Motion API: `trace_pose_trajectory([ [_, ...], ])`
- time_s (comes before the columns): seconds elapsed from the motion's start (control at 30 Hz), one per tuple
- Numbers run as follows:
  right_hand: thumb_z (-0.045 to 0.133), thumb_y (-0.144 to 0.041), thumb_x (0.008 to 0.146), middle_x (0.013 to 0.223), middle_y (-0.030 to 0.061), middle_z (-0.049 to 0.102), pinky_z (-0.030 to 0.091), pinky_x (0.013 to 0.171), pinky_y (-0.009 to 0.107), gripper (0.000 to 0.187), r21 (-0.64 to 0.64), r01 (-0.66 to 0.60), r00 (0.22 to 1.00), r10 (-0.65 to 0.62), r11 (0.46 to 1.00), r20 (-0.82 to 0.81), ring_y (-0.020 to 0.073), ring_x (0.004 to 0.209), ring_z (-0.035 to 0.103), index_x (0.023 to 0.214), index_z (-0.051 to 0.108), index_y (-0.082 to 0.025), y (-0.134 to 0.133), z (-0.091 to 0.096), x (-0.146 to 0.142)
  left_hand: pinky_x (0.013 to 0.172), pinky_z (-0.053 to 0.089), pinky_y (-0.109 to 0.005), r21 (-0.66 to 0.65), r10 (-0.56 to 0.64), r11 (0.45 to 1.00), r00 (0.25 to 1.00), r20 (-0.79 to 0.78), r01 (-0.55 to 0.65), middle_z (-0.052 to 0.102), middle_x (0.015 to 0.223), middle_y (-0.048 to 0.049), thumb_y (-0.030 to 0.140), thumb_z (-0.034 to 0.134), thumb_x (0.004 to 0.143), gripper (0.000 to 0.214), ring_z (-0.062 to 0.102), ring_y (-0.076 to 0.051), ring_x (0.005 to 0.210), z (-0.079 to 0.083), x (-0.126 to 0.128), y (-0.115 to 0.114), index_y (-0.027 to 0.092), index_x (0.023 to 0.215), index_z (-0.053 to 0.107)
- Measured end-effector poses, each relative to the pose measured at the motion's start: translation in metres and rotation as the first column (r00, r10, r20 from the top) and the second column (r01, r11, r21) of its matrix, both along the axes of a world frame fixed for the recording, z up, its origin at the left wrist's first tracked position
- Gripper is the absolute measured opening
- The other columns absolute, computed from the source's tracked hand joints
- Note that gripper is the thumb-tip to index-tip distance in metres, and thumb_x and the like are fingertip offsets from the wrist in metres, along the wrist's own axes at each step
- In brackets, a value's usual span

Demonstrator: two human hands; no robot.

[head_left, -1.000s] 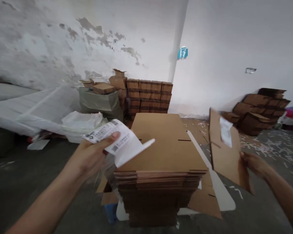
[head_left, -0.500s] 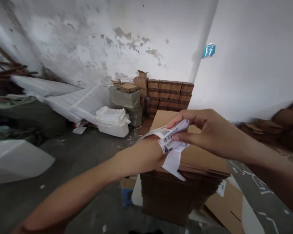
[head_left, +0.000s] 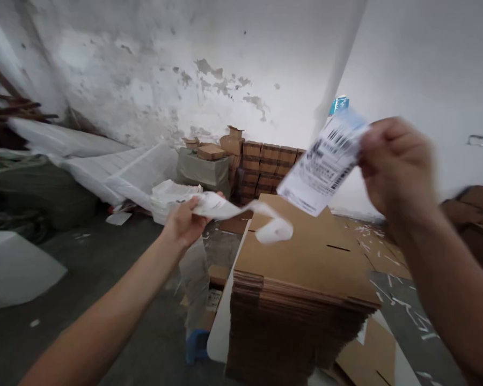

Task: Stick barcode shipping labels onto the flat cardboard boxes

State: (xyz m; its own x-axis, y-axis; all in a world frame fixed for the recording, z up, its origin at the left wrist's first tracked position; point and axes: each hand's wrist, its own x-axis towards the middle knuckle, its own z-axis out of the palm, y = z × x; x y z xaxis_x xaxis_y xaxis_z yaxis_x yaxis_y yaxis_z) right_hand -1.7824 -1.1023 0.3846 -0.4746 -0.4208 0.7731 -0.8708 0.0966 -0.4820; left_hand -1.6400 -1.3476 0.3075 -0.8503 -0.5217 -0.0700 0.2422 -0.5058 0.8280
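Observation:
My right hand (head_left: 398, 163) is raised at the upper right, closed on a white printed label (head_left: 322, 163) with barcodes that hangs free in the air. My left hand (head_left: 185, 220) is out in front at centre left, gripping a strip of white labels and backing paper (head_left: 241, 214) whose loose end curls down over the box stack. Below both hands stands a tall stack of flattened brown cardboard boxes (head_left: 301, 279), with the top sheet bare.
Stacked brown cartons (head_left: 268, 161) line the far wall beside a grey wrapped bundle (head_left: 203, 169). White plastic sheeting (head_left: 104, 166) lies at left. More flattened cardboard (head_left: 475, 214) sits at right. Paper scraps litter the concrete floor (head_left: 390, 268).
A second ago my right hand held a labelled cardboard sheet at the right. It then came to the strip in my left hand and has now pulled one label up and away.

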Motion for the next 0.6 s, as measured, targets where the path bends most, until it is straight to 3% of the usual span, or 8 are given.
trace_pose_trajectory([
  [0.03, 0.045, -0.05, 0.092, 0.078, 0.0016, 0.058, 0.051, 0.067, 0.035, 0.028, 0.109, 0.076, 0.996, -0.08, 0.991, 0.035, 0.018, 0.072, 0.06, 0.09, 0.052, -0.024, -0.005, -0.012, -0.02, 0.084, 0.054, -0.021, -0.031, -0.039, 0.999, 0.998, 0.046, 0.04, 0.077, 0.09, 0.0016, 0.022, 0.053, 0.091, 0.015, 0.067, -0.015, 0.106, -0.007, 0.003, -0.004, 0.017, 0.094, 0.067],
  [0.13, 0.056, -0.059, 0.082, 0.085, 0.007, 0.064, 0.052, 0.077, 0.042, 0.041, 0.52, 0.199, 0.968, -0.248, 0.831, 0.027, 0.0243, 0.085, 0.063, 0.096, 0.059, -0.02, -0.018, -0.063, -0.065, 0.075, 0.057, -0.026, -0.135, -0.197, 0.964, 0.955, 0.223, 0.231, 0.077, 0.099, -0.01, 0.033, 0.063, 0.086, 0.024, 0.072, -0.022, 0.092, -0.021, 0.015, 0.003, 0.013, 0.097, 0.071],
  [0.23, 0.066, -0.057, 0.074, 0.112, 0.014, 0.064, 0.04, 0.097, 0.059, 0.053, 0.65, 0.213, 0.962, -0.273, 0.73, -0.009, 0.0375, 0.114, 0.055, 0.113, 0.063, -0.021, -0.008, -0.103, -0.074, 0.071, 0.057, -0.027, -0.271, -0.263, 0.896, 0.913, 0.312, 0.351, 0.077, 0.098, -0.0098, 0.035, 0.074, 0.077, 0.027, 0.072, -0.022, 0.084, -0.026, 0.025, 0.019, 0.016, 0.097, 0.073],
  [0.37, 0.062, -0.066, 0.074, 0.125, 0.0149, 0.061, 0.035, 0.102, 0.062, 0.058, 0.781, 0.153, 0.91, -0.394, 0.605, 0.127, 0.0432, 0.123, 0.048, 0.112, 0.067, -0.022, 0.05, -0.113, -0.058, 0.066, 0.056, -0.027, -0.391, -0.328, 0.805, 0.884, 0.332, 0.446, 0.077, 0.091, -0.0083, 0.04, 0.071, 0.078, 0.026, 0.071, -0.021, 0.076, -0.025, 0.027, 0.029, 0.019, 0.094, 0.076],
  [0.43, 0.063, -0.068, 0.072, 0.114, 0.0126, 0.068, 0.045, 0.097, 0.055, 0.054, 0.753, -0.008, 0.826, -0.42, 0.658, 0.376, 0.0392, 0.114, 0.057, 0.102, 0.07, -0.023, 0.083, -0.108, -0.046, 0.068, 0.056, -0.028, -0.379, -0.355, 0.805, 0.882, 0.31, 0.457, 0.077, 0.094, -0.0092, 0.04, 0.07, 0.079, 0.028, 0.072, -0.022, 0.078, -0.022, 0.024, 0.034, 0.018, 0.097, 0.075],
  [0.5, 0.065, -0.067, 0.072, 0.103, 0.0099, 0.072, 0.054, 0.084, 0.049, 0.049, 0.612, -0.123, 0.66, -0.396, 0.782, 0.639, 0.0347, 0.098, 0.066, 0.096, 0.071, -0.024, 0.114, -0.103, -0.035, 0.07, 0.057, -0.031, -0.323, -0.384, 0.821, 0.873, 0.3, 0.471, 0.077, 0.099, -0.0109, 0.039, 0.07, 0.079, 0.03, 0.072, -0.024, 0.082, -0.018, 0.02, 0.041, 0.017, 0.1, 0.075],
  [0.57, 0.065, -0.064, 0.073, 0.094, 0.0081, 0.074, 0.059, 0.07, 0.045, 0.043, 0.441, -0.006, 0.56, -0.363, 0.897, 0.745, 0.031, 0.081, 0.07, 0.094, 0.071, -0.027, 0.147, -0.103, -0.028, 0.076, 0.058, -0.035, -0.251, -0.427, 0.833, 0.861, 0.277, 0.494, 0.075, 0.106, -0.0131, 0.037, 0.07, 0.08, 0.035, 0.072, -0.028, 0.091, -0.014, 0.015, 0.051, 0.017, 0.108, 0.072],
  [0.6, 0.064, -0.062, 0.073, 0.089, 0.0074, 0.074, 0.059, 0.064, 0.043, 0.039, 0.374, 0.1, 0.601, -0.356, 0.922, 0.716, 0.0293, 0.073, 0.07, 0.093, 0.07, -0.029, 0.166, -0.106, -0.027, 0.08, 0.058, -0.038, -0.227, -0.449, 0.834, 0.857, 0.254, 0.504, 0.074, 0.11, -0.014, 0.037, 0.07, 0.08, 0.037, 0.071, -0.029, 0.097, -0.012, 0.013, 0.055, 0.017, 0.112, 0.07],
])
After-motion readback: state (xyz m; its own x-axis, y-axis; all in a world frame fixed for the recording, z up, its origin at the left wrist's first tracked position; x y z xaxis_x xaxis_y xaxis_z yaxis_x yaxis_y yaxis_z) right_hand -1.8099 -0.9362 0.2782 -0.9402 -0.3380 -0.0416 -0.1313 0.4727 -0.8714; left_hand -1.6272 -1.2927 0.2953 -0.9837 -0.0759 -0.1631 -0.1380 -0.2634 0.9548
